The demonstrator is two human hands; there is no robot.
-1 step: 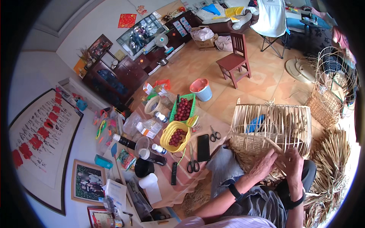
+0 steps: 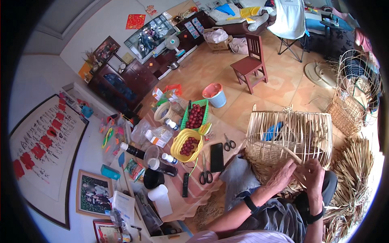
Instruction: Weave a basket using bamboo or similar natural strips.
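Hardly anything has changed since the earlier picture: the left hand [image 2: 281, 174] and right hand [image 2: 314, 174] match it closely at the near edge of the basket [image 2: 261, 154], in front of the person, so the work seems no further along. Both hands' fingers curl narrowly by a pale, flat strip [image 2: 292, 153] (whether they pinch it, I cannot tell). The basket is close-woven low down, cage-like above; rough, dry straw [image 2: 352, 166] lies beside it.

Left grip [image 2: 280, 175], right grip [image 2: 314, 177] at woven basket [image 2: 261, 153]
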